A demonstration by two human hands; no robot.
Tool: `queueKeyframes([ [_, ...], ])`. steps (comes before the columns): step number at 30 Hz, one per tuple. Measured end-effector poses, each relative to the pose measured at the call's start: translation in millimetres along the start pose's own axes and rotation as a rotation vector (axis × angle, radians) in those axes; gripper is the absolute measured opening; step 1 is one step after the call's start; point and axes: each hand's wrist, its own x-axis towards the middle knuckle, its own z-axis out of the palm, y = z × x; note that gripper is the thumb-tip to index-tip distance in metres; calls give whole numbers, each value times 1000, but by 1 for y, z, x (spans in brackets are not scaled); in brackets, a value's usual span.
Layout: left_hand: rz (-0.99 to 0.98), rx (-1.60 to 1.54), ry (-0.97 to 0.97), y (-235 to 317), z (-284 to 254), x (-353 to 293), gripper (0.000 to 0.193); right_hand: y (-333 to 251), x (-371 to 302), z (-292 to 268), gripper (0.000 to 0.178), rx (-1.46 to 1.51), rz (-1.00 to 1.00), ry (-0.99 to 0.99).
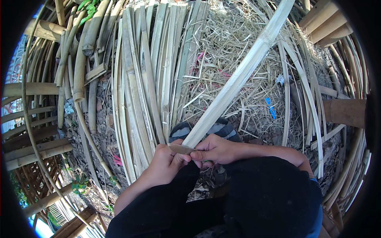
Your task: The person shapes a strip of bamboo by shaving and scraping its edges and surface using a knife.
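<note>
Bamboo, one long pale split strip [238,77], runs from the hands at picture centre out toward 1 o'clock, past the upper edge. Left hand [164,162] is clenched around a short tan blade-like piece [180,149] set against the strip's near end; whether it is a knife cannot be told. Right hand [214,150], touching the left, grasps the strip's near end with fingers curled. A grey shoe [222,127] lies just beyond the hands, under the strip. Stacked split bamboo slats [147,79] lie at 11 o'clock, dry shavings [234,35] at 12, whole bamboo poles [35,146] at 9. Dark trousers [262,190] fill 6 o'clock.
</note>
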Motion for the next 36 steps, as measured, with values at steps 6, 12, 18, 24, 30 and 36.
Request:
queueKeyframes([
  [6, 13, -6, -7, -4, -1, 1, 18, 3, 1, -1, 48, -76, -46, 55],
  [12, 21, -69, 0, -8, 1, 2, 20, 0, -2, -3, 43, -75, -14, 54],
  [18, -49, -92, -2, -5, 0, 2, 20, -2, -4, -1, 41, -107, -21, 93],
  [24, -88, -79, 1, -3, -1, 2, 17, 1, -2, -2, 42, -122, -24, 112],
  [30, -142, -20, 38, 1, 0, 3, 20, 7, 0, 0, 50, -139, -94, 179],
  [36, -185, -2, 63, 2, 2, 4, 26, 5, -3, -1, 50, -174, -93, 184],
])
